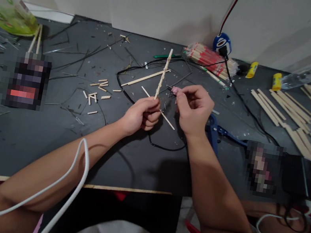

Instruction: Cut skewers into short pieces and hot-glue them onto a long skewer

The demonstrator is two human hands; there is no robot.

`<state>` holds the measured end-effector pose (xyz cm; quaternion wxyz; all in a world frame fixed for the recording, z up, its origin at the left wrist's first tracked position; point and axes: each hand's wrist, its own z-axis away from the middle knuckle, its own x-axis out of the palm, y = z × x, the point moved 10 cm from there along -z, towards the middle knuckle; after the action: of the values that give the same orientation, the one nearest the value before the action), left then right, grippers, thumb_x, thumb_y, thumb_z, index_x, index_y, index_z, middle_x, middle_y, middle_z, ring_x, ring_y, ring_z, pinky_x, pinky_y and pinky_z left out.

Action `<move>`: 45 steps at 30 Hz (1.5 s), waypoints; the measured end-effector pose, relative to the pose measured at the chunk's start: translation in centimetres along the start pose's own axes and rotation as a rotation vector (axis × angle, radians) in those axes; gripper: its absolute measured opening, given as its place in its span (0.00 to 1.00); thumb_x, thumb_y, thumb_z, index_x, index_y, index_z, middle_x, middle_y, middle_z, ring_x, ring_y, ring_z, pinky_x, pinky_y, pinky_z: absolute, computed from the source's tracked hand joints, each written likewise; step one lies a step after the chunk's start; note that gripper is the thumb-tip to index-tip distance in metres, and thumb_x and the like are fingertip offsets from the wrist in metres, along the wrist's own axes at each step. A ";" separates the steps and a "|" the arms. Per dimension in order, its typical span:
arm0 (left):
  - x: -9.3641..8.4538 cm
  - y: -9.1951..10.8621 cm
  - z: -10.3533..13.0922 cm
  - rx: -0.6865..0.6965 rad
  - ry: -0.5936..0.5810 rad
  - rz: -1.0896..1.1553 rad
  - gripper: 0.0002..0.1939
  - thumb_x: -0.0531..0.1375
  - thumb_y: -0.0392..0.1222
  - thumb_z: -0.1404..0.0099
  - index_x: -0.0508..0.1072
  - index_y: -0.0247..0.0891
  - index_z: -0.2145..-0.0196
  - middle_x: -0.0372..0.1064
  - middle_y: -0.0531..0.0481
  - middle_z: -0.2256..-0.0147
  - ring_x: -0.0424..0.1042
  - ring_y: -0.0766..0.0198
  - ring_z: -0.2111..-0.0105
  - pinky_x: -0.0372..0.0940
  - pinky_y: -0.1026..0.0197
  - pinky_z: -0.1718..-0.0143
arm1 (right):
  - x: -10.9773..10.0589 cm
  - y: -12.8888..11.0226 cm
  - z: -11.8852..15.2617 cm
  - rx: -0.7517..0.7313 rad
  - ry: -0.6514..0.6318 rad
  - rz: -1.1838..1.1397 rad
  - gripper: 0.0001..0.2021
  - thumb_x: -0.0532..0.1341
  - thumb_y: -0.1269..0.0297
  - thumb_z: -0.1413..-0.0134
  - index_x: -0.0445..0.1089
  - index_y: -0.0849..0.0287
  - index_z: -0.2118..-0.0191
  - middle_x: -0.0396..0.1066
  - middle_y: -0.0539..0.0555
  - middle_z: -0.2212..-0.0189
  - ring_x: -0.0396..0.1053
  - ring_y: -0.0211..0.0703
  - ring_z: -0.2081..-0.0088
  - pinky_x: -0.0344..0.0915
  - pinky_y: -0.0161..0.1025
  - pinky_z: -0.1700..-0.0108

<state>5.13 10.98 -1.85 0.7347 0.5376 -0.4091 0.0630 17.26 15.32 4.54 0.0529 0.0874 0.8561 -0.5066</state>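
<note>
A thin wooden stick (163, 75) with a bumpy, wrapped-looking surface stands nearly upright, its lower end pinched in my left hand (142, 117). To its right, my right hand (194, 109) is closed with thumb and forefinger on a small pink piece (175, 91) that has a dark thin tip pointing toward the stick. The pink piece and the stick are apart. Under my hands a thin skewer (167, 120) lies on the dark table, and a longer wooden stick (145, 77) lies behind my left hand.
Short cut sticks (105, 97) lie left of my left hand. Blue-handled pliers (214, 133) are beside my right wrist. A black cable (164, 148) loops around my hands. Flat wooden sticks (289, 108), a plastic bottle (307, 75) and a stick bundle (208, 57) lie farther right and back.
</note>
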 end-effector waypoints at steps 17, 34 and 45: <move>-2.7 3.3 0.4 0.314 0.358 -0.134 0.19 0.75 0.44 0.43 0.75 0.39 0.58 0.55 0.64 0.79 0.48 0.77 0.84 0.45 0.68 0.85 | 3.0 3.6 1.1 0.602 -0.171 -0.570 0.08 0.71 0.60 0.47 0.77 0.55 0.62 0.82 0.48 0.68 0.74 0.34 0.77 0.70 0.33 0.74; -3.2 3.1 0.6 0.308 0.427 -0.189 0.18 0.76 0.45 0.45 0.78 0.38 0.60 0.54 0.64 0.82 0.51 0.76 0.85 0.46 0.67 0.85 | 2.8 3.8 1.1 0.516 -0.135 -0.420 0.12 0.76 0.54 0.49 0.80 0.53 0.61 0.74 0.45 0.73 0.68 0.31 0.77 0.65 0.30 0.77; -3.7 2.8 0.5 0.285 0.456 -0.111 0.17 0.74 0.51 0.40 0.74 0.39 0.65 0.52 0.63 0.84 0.47 0.76 0.86 0.43 0.66 0.86 | 3.3 3.3 1.0 0.438 -0.193 -0.371 0.10 0.75 0.55 0.46 0.81 0.52 0.61 0.75 0.46 0.73 0.69 0.32 0.75 0.70 0.32 0.71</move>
<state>0.95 13.05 -2.26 0.7271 0.6290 -0.1899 0.1988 14.74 16.30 0.64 0.0207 -0.1097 0.7188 -0.6862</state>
